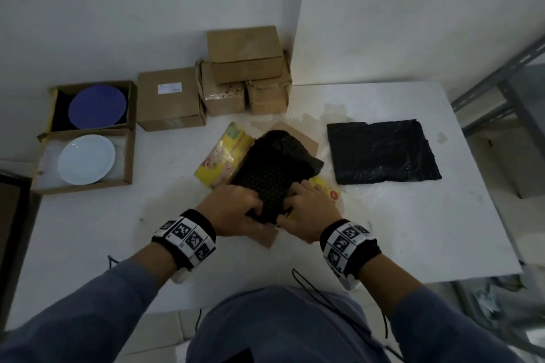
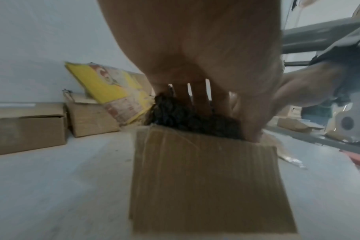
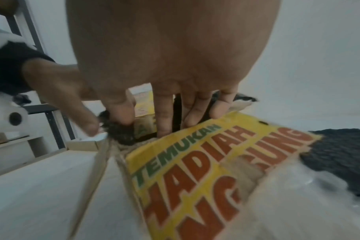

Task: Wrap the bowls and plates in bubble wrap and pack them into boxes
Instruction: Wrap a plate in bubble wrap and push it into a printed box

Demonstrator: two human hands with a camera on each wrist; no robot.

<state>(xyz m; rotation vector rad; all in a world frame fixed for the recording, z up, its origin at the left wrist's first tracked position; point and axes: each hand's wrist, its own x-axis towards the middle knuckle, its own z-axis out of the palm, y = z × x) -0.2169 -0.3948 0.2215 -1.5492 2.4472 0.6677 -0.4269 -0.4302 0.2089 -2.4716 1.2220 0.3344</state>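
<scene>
A bundle wrapped in black bubble wrap (image 1: 277, 165) sticks up at a slant out of an open cardboard box with yellow printed flaps (image 1: 227, 153) at the table's middle. My left hand (image 1: 252, 211) grips the bundle's near left end, fingers curled over it. My right hand (image 1: 292, 205) grips its near right end. In the left wrist view the fingers (image 2: 197, 97) reach down behind the black bundle (image 2: 187, 118) above a brown box flap (image 2: 203, 178). In the right wrist view the fingers (image 3: 164, 116) dip beside the wrap (image 3: 117, 129) and a yellow flap (image 3: 206, 162). What is wrapped stays hidden.
A flat sheet of black bubble wrap (image 1: 380, 152) lies to the right. At far left, open boxes hold a blue plate (image 1: 98, 104) and a white plate (image 1: 86, 159). Closed cardboard boxes (image 1: 171, 97) and a stack (image 1: 244, 68) line the back wall. A metal shelf (image 1: 501, 82) stands right.
</scene>
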